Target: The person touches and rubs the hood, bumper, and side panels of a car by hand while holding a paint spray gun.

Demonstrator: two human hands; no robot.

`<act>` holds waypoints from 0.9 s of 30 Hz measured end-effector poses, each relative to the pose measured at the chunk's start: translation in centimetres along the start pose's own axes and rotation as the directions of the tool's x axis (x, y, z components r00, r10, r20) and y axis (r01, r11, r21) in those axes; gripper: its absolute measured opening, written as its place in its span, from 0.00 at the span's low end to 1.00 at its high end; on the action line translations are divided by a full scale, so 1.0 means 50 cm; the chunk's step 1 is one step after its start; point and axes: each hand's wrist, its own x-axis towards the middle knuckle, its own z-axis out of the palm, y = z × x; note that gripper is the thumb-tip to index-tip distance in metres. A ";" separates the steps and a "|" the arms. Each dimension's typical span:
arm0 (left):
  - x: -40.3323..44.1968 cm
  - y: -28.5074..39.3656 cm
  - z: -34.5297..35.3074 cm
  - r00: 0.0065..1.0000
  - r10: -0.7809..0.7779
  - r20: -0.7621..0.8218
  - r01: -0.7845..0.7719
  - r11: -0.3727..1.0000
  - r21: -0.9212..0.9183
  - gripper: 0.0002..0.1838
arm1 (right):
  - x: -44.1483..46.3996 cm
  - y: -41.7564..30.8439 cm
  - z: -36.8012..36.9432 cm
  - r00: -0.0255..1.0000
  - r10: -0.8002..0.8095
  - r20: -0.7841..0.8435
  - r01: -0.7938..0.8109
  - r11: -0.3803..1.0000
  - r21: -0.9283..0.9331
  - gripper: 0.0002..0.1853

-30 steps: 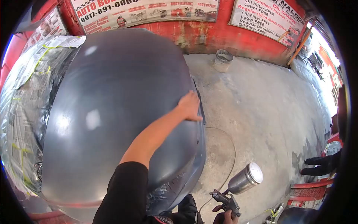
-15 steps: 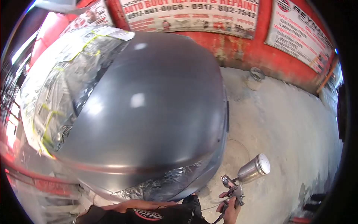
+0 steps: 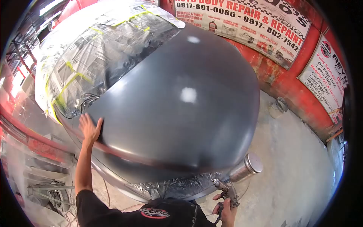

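Observation:
The dark grey hood (image 3: pixel 181 113) of a car fills the middle of the view, with a smooth, softly shining surface. My left hand (image 3: pixel 90 128) is at the hood's left edge, fingers spread and nothing in it; whether it touches the surface is hard to tell. Down at the lower right, my right hand (image 3: pixel 227 212) grips a spray gun (image 3: pixel 228 193) with a metal cup (image 3: pixel 245 168) on top. Plastic and newspaper held by yellow-green tape (image 3: pixel 90 56) cover the windshield area. Crinkled dark plastic (image 3: pixel 170 186) covers the front below the hood.
Behind the car is a red wall (image 3: pixel 264 72) with printed banners (image 3: pixel 245 28). A bucket (image 3: pixel 279 107) stands on the concrete floor (image 3: pixel 295 162) to the right. Red metal parts (image 3: pixel 38 145) and a coiled cable (image 3: pixel 56 193) lie at the left.
My left hand has gone from the hood's right edge to its left edge, fingers spread. The view has turned left. The spray gun is still in my right hand.

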 end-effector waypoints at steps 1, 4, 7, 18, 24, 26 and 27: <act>0.023 0.085 -0.024 0.997 0.080 0.016 -0.080 0.997 0.005 0.57 | -0.002 -0.011 0.004 1.000 0.003 0.001 -0.003 1.000 -0.012 0.34; 0.107 0.330 0.036 0.923 0.384 -0.029 -0.385 0.923 -0.013 0.58 | -0.004 -0.020 0.008 0.993 -0.098 -0.073 0.079 0.970 -0.230 0.30; 0.149 0.662 0.092 0.805 0.588 -0.072 -0.592 0.803 -0.068 0.60 | -0.042 -0.015 -0.003 0.980 0.064 -0.189 -0.096 0.982 -0.165 0.30; -0.601 1.140 0.213 -0.109 0.990 -0.092 -0.969 -0.126 -0.214 0.56 | -0.152 -0.030 0.003 0.895 0.044 -0.444 -0.110 0.986 -0.124 0.30; -0.064 0.781 0.065 0.780 0.558 -0.283 -0.617 0.761 -0.200 0.47 | -0.171 -0.044 0.014 0.947 -0.062 -0.314 0.019 0.990 -0.140 0.30; 0.045 0.525 0.041 0.929 0.252 -0.272 -0.328 0.901 -0.285 0.41 | -0.157 -0.076 0.038 0.966 -0.097 -0.240 0.060 0.986 -0.156 0.31; 0.031 0.368 0.021 0.961 0.116 -0.250 -0.180 0.951 -0.251 0.44 | -0.148 -0.100 0.052 0.974 -0.102 -0.202 0.068 0.983 -0.168 0.32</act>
